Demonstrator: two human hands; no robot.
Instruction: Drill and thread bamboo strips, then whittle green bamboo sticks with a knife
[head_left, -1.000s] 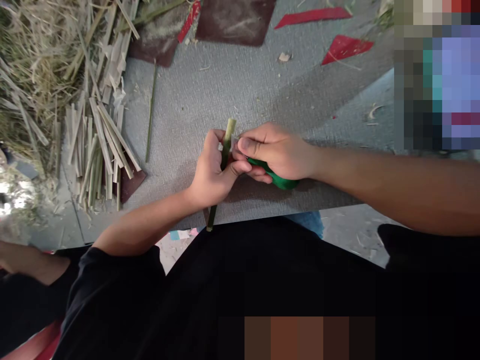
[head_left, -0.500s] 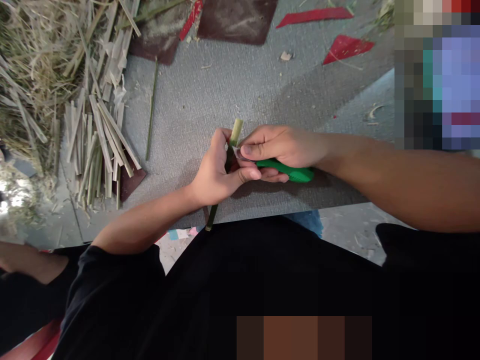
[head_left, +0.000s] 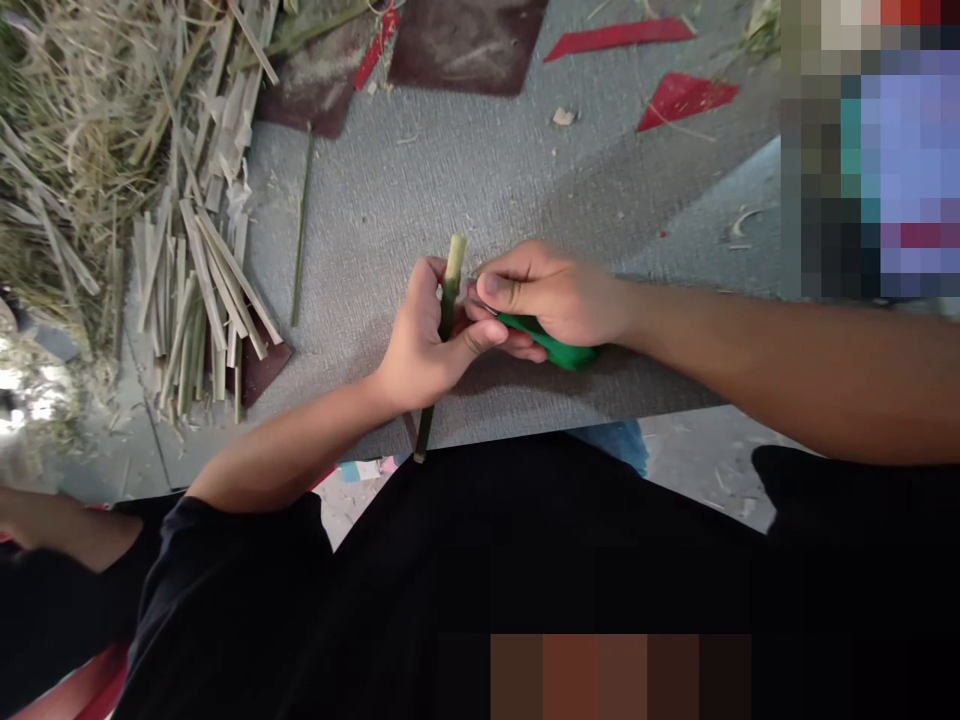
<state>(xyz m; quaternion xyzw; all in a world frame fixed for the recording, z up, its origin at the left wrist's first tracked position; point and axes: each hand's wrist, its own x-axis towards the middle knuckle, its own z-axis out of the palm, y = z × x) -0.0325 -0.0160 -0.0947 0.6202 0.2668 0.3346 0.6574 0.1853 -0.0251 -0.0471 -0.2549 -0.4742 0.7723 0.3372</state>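
the grey textured tabletop (head_left: 360, 190) bears a heap of plant shavings (head_left: 90, 120) at its far left, with pale split strips (head_left: 206, 290) fanned out at the heap's near right side. a co-worker's forearm (head_left: 67, 525) is visible at the lower left. a dark brown sheet (head_left: 469, 45) lies flat at the far side. the right hand (head_left: 566, 300) is closed around a green-handled knife (head_left: 566, 352), thumb and fingers pinching near its blade, which is mostly hidden. the left hand (head_left: 420, 345) is closed around the middle of a green bamboo strip (head_left: 454, 265), its thumb reaching to the knife. the strip stands slantwise between the two hands, pale end away from the wearer, other end past the table's near edge. a long red strip (head_left: 622, 37) and a red scrap (head_left: 684, 100) lie at the far right. a thin green stem (head_left: 302, 230) lies right of the split strips; a small pale chip (head_left: 564, 117) lies near the brown sheet.
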